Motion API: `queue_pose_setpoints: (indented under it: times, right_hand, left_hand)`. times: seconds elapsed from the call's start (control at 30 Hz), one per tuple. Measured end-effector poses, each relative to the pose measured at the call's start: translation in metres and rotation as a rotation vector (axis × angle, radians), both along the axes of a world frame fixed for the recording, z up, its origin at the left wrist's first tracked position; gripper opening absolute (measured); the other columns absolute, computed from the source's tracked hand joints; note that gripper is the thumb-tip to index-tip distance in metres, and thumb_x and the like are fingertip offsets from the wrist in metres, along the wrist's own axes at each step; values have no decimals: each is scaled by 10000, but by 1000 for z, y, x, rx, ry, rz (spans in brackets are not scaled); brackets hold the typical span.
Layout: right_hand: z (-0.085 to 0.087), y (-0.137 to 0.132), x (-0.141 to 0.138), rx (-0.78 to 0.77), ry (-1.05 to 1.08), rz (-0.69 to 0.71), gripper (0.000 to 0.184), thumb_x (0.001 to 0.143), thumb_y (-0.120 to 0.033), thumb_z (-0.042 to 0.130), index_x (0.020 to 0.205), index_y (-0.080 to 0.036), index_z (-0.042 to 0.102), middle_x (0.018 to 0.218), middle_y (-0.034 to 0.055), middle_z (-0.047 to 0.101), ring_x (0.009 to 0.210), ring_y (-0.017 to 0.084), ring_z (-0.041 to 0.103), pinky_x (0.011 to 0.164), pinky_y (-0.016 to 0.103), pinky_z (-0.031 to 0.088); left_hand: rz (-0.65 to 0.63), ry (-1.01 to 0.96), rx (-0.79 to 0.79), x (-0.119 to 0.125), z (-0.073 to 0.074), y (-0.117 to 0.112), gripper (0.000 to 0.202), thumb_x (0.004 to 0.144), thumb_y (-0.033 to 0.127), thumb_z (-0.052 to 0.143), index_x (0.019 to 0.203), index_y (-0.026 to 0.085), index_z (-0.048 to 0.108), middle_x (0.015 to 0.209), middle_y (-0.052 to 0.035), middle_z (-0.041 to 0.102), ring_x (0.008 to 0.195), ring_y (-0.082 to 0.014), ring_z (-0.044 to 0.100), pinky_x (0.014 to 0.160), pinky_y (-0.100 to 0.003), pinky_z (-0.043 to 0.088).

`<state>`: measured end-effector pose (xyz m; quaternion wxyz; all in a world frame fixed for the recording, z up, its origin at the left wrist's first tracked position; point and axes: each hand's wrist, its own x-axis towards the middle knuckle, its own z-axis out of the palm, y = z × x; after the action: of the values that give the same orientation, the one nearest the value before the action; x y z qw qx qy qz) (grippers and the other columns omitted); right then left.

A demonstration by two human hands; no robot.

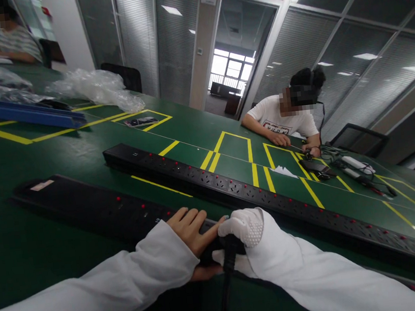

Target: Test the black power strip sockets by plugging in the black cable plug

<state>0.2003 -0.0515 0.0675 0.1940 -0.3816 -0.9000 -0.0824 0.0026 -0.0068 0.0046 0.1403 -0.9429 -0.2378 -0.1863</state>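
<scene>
A long black power strip (97,206) with red lights lies at an angle near the table's front edge. My bare left hand (193,228) is wrapped over it, fingers across the top and thumb side toward my right hand. My right hand (248,228), in a white dotted glove, is closed round a black power plug (231,247) at the strip's near side. A black cable (225,299) hangs from the plug toward me. The plug's prongs are hidden, so I cannot tell whether they sit in a socket. Just beyond lies a second, longer black power strip (210,179).
Yellow tape (235,136) marks the green table (185,123). A blue rail (21,112), crumpled plastic wrap (92,86) and a small bagged item (140,122) lie at the back left. A person (281,118) sits across, near cables and a white adapter (357,164). Another person sits far left.
</scene>
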Motion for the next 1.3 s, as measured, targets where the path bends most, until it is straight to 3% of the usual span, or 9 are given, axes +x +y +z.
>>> queue_pose_setpoints:
  times: [0.07, 0.3, 0.5, 0.7, 1.0, 1.17, 1.3]
  right_hand:
    - [2, 1, -1, -40, 29, -17, 367, 802, -556, 541, 898, -204, 577, 656, -18, 496, 567, 116, 442, 536, 252, 258]
    - [4, -1, 1, 113, -133, 61, 314, 846, -475, 524, 901, -180, 616, 602, -22, 468, 517, 109, 357, 511, 267, 200]
    - [-2, 2, 1, -64, 53, 0, 348, 804, -546, 550, 880, -207, 574, 651, -20, 491, 560, 111, 436, 526, 252, 238]
    - [-6, 3, 7, 115, -159, 102, 281, 835, -471, 543, 920, -212, 614, 602, -19, 451, 522, 121, 365, 517, 278, 201]
    - [0, 4, 2, 72, -62, 116, 296, 835, -463, 554, 875, -174, 607, 601, -31, 440, 524, 96, 371, 513, 261, 207]
    - [7, 1, -1, 40, -58, 92, 290, 841, -461, 539, 849, -178, 600, 600, -30, 442, 529, 100, 379, 513, 264, 211]
    - [8, 0, -2, -80, 41, -8, 329, 802, -528, 551, 898, -215, 582, 676, -18, 480, 575, 114, 433, 537, 257, 233]
  left_hand:
    - [0, -4, 8, 0, -1, 0, 714, 731, 556, 528, 1349, 229, 387, 1021, -162, 585, 836, -322, 561, 727, -451, 416]
    - [1, -19, 22, 0, -3, 1, 687, 746, 565, 528, 1333, 225, 418, 1027, -164, 581, 835, -320, 557, 737, -460, 406]
    - [2, -15, -3, 1, -2, 0, 673, 745, 566, 529, 1330, 250, 418, 1018, -149, 582, 835, -305, 554, 742, -448, 404]
    - [7, 9, -14, 0, 0, 0, 769, 678, 532, 607, 1356, 246, 382, 1059, -153, 572, 860, -307, 554, 760, -444, 399]
    - [29, 25, -31, 1, 2, -2, 830, 628, 506, 645, 1365, 238, 371, 1075, -159, 567, 873, -320, 553, 769, -450, 391]
    - [40, 19, -18, 1, 1, -1, 732, 675, 542, 609, 1322, 244, 436, 1052, -135, 571, 855, -299, 546, 770, -439, 390]
    - [26, 34, -19, 1, 1, 0, 559, 746, 585, 537, 1180, 233, 569, 1038, -141, 579, 834, -292, 543, 739, -435, 396]
